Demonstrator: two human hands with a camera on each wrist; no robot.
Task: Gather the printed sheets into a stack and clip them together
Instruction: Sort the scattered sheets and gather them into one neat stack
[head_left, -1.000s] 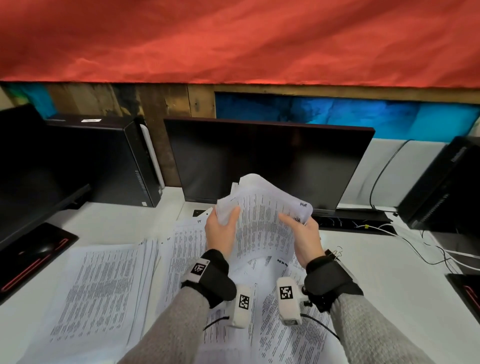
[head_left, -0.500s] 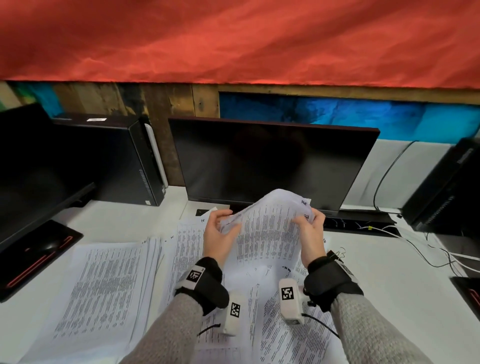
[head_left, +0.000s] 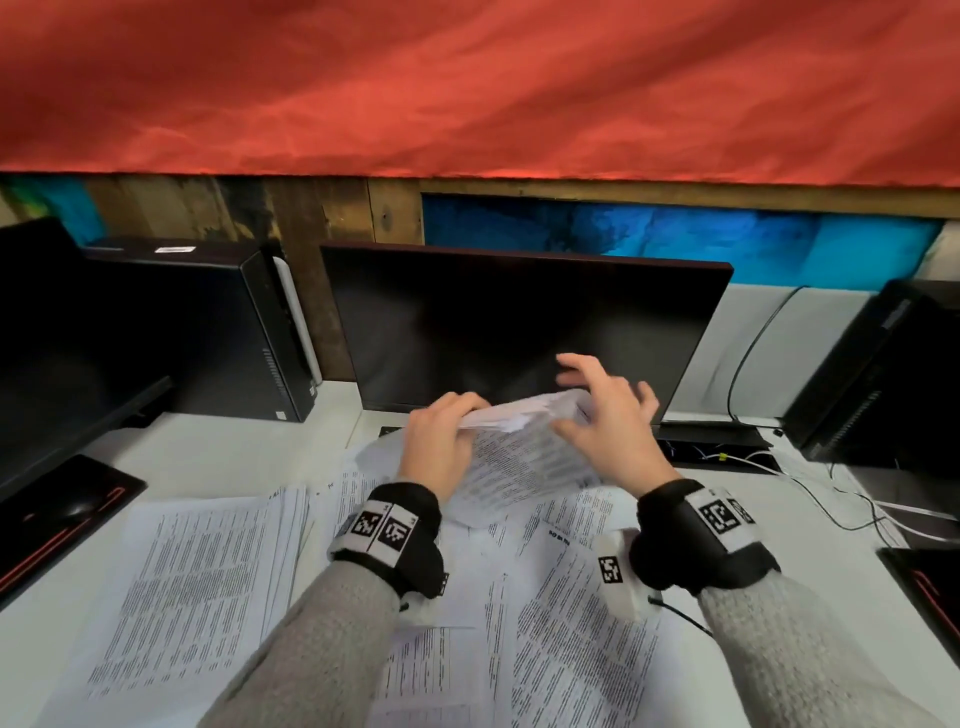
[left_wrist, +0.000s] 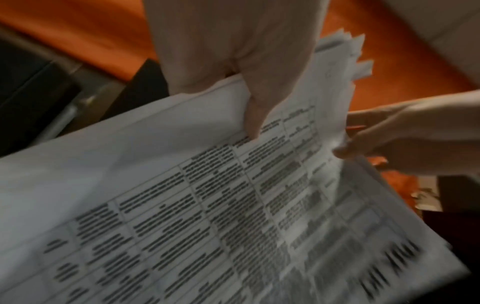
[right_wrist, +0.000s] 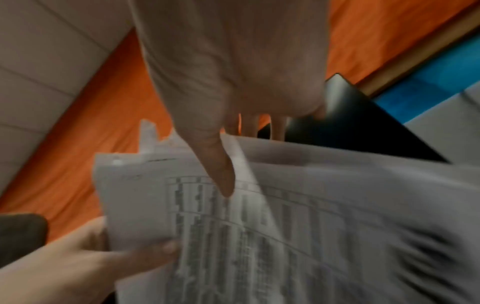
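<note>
A bundle of printed sheets (head_left: 519, 452) (left_wrist: 233, 205) (right_wrist: 285, 226) hangs above the desk in front of the monitor, its top edges uneven. My left hand (head_left: 441, 441) grips its upper left edge, thumb (left_wrist: 254, 115) on the printed face and fingers behind. My right hand (head_left: 608, 410) hovers at the upper right edge with fingers spread and straight, and its thumb (right_wrist: 218, 174) touches the printed face. More printed sheets lie loose on the desk (head_left: 571, 623), and a rough stack (head_left: 208, 571) lies at the left. No clip shows in any view.
A dark monitor (head_left: 519, 332) stands right behind the hands. A black computer tower (head_left: 208, 322) and a second screen (head_left: 62, 353) are at the left, another tower (head_left: 883, 374) at the right. Cables (head_left: 831, 493) trail across the white desk (head_left: 234, 457) at the right.
The bundle came down from upright toward the desk and tipped flatter. My right hand let go of its side edge and spread its fingers over the top right edge.
</note>
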